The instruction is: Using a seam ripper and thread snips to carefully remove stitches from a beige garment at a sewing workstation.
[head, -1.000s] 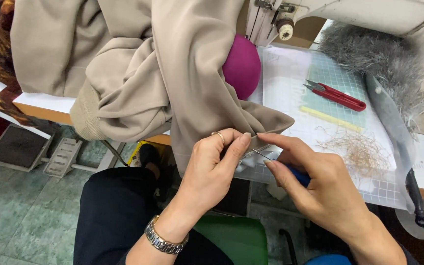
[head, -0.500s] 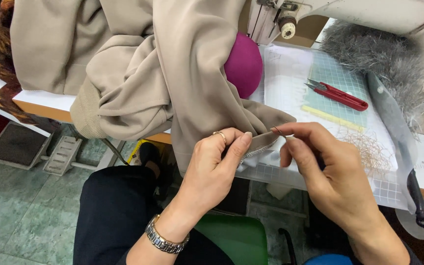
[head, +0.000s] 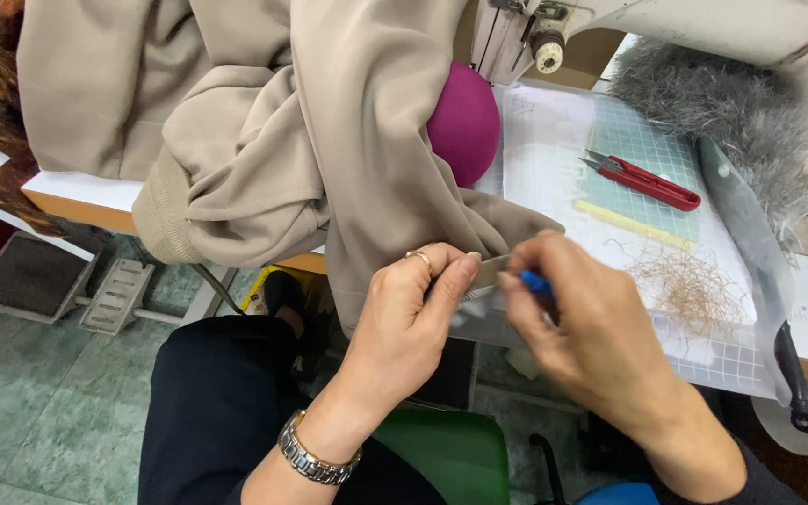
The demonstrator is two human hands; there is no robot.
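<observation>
Green floor tiles lie under a sewing table (head: 67, 192) draped with beige fabric (head: 329, 150). At centre, the left hand (head: 404, 327) pinches the fabric's edge between thumb and forefinger; the right hand (head: 591, 327) is closed around a small blue-handled tool (head: 535, 281) touching that edge. Red thread snips (head: 647, 180) lie at two o'clock, loose threads (head: 694, 290) at three.

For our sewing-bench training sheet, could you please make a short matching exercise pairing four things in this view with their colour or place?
Things:
1. thread snips
2. round cushion
3. wristwatch
4. loose thread pile

Descriptions:
A. magenta, partly under the beige fabric
B. silver, on the left hand
C. red handles, on the gridded mat
D. tan tangle beside the right hand

Pairs: 1-C, 2-A, 3-B, 4-D
</observation>
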